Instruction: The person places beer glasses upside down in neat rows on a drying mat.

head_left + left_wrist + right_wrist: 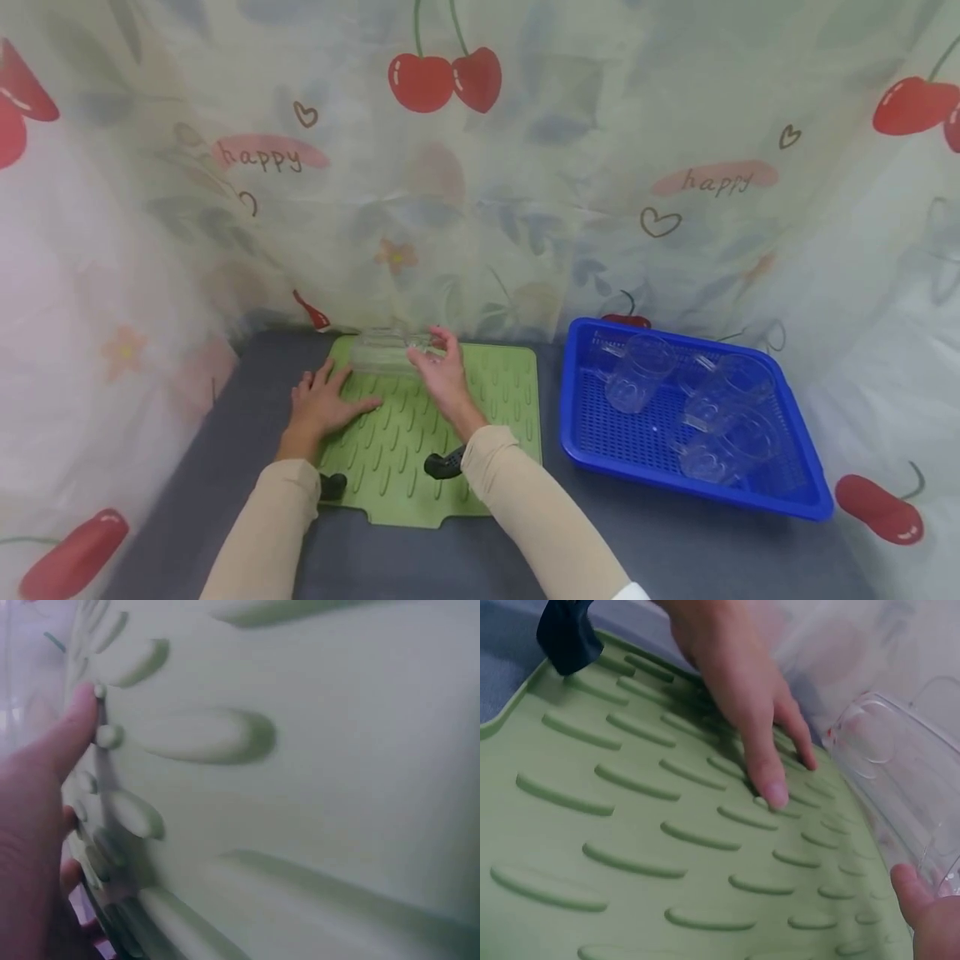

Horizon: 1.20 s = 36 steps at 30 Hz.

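Note:
A clear mug (382, 352) lies sideways over the far left part of a green ridged drying mat (495, 400). My right hand (448, 379) grips the mug at its right end. In the right wrist view, the mug (900, 757) shows its transparent side and a faint handle outline, with my right thumb (911, 892) against it. My left hand (322, 408) rests with spread fingers on the mat's left edge. The left wrist view shows the left thumb (75, 724) over the mat's ridges (210, 735).
At the right stands a blue plastic basket (573, 417) with 3 clear handled mugs (637, 375) in it. Mat and basket stand on a dark grey tabletop (420, 558). A cherry-patterned curtain (525, 250) hangs close behind and at both sides.

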Available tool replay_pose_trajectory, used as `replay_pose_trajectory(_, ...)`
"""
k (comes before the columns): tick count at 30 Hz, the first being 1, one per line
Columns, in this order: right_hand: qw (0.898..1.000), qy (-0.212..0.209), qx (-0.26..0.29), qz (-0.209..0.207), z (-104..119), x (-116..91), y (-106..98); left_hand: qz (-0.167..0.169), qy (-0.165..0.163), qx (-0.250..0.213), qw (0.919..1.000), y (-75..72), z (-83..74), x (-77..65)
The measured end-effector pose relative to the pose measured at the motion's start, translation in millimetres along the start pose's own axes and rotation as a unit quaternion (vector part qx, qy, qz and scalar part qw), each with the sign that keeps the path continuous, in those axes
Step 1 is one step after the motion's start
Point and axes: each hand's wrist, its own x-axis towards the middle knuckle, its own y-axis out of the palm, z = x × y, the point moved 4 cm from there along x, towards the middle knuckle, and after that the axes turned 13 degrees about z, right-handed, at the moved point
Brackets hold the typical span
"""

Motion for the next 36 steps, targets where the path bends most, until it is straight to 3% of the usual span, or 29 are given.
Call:
replay_pose_trajectory(6,1.000,0.009,-0.007,-0.002,-9,0,-5,0.020,0.011,-0.021,0.9995,-3.3,-5.6,-0.3)
replay_pose_trajectory(15,1.000,0.010,-0.010,0.012,-15,-2,-5,-0.016,0.059,-0.079,0.9950,-16.4,-16.0,-1.8)
replay_pose_trajectory(22,0.999,0.018,-0.017,0.022,-17,-3,-8,-0.012,0.132,-0.165,0.9773,-24.2,-21.9,-6.2)
replay_pose_trajectory(25,0.999,0.023,-0.026,0.027,-16,-4,-9,-0.007,0.153,-0.177,0.9722,-27.2,-24.4,-10.3)
replay_pose_trajectory(32,0.998,0.036,-0.038,0.040,-17,-4,-9,0.002,0.176,-0.214,0.9608,-28.8,-28.4,-13.0)
replay_pose_trajectory(36,0.998,0.043,-0.018,0.043,-19,-2,-7,-0.014,0.181,-0.227,0.9568,-29.0,-31.3,-12.4)
